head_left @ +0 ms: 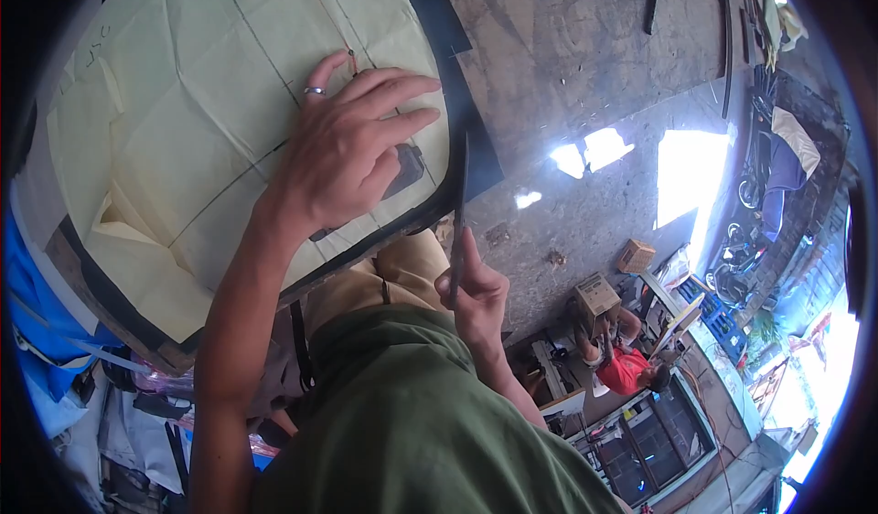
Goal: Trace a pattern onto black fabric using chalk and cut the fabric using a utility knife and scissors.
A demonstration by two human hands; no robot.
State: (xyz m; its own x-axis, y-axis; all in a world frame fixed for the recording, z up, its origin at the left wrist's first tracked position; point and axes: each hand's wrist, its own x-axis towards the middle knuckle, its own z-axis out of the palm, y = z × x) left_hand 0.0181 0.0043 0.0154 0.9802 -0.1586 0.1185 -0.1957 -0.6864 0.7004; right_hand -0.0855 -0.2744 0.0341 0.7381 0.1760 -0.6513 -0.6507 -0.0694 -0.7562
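A creased cream paper sheet with drawn pencil lines lies over black sheet material on a board. My left hand presses on the paper with its fingers spread; one finger wears a ring. Partly under its palm is a dark flat block. A thin reddish cord runs up the paper from near the fingers. My right hand grips a long, thin, dark blade, seen nearly edge-on. The blade stands by the board's right edge, overlapping the black material in view; whether it touches is unclear.
A worn grey floor stretches right, with bright sun patches. A person in a red top sits at lower right beside a cardboard box. Blue plastic sheeting and bundled materials lie at left. Bicycles stand far right.
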